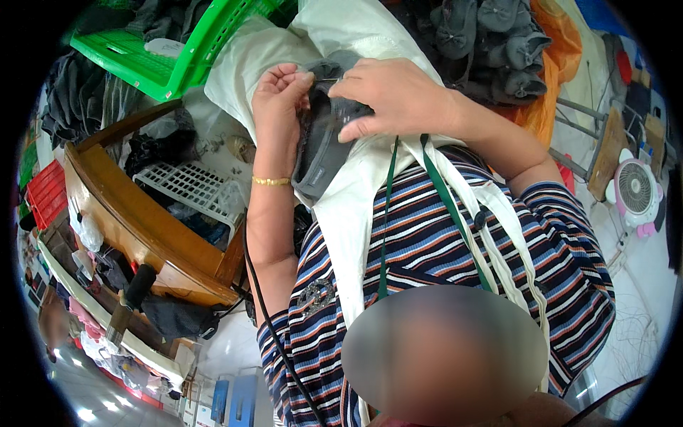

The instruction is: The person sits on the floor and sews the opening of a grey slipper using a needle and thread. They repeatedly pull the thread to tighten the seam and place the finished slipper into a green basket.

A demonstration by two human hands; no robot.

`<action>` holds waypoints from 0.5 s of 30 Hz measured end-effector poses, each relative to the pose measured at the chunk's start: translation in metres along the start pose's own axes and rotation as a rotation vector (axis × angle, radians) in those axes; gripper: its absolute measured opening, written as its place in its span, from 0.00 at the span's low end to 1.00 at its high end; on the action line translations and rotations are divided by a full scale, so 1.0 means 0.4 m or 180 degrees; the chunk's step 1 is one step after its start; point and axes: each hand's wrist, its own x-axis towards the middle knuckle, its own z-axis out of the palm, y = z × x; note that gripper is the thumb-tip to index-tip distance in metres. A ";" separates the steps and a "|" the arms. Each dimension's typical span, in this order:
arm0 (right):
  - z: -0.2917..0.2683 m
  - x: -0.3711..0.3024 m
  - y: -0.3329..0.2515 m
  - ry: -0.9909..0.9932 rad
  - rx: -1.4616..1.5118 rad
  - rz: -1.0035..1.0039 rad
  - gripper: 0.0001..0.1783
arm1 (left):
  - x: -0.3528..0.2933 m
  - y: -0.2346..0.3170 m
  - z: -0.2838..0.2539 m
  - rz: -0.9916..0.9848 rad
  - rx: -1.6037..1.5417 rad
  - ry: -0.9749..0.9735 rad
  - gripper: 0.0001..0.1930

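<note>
While left hand point(277, 92) faces right hand point(391, 91), grey fabric piece point(315, 153), between

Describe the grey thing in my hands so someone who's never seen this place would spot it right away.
Find the striped shirt, then the white apron over it. Against the apron, between left hand and right hand, is the dark grey fabric piece. Unlike the heaped grey pieces at upper right, it is in the hands and shows a small label.

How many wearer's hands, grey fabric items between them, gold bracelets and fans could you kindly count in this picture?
Wearer's left hand and right hand: 2
Grey fabric item: 1
Gold bracelet: 1
Fan: 1
Total: 5
</note>
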 end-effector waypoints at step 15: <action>-0.079 -0.054 0.225 0.1760 0.6719 0.1830 0.06 | -0.124 0.037 -0.011 0.0014 0.1969 -0.0959 0.08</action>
